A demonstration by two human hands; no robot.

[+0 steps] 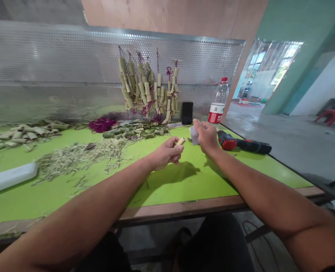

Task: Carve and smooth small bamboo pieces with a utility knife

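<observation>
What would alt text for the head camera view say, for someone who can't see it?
A person's left hand holds a short stem piece and the right hand grips a partly hidden pale object, both above a green tabletop. Shavings spread to the left, a power drill lies to the right, and strung stem pieces hang behind.

Both arms reach forward, bare, converging from the lower corners. Left forearm slants in, wrist nearly straight; left hand curled in a pinch, thumb uppermost, fingers folded beneath. Right forearm slopes inward; right hand closed in a firm grip, thumb extended along the top, slightly farther forward. Hands near each other, not touching. Dark-clad leg below.
</observation>
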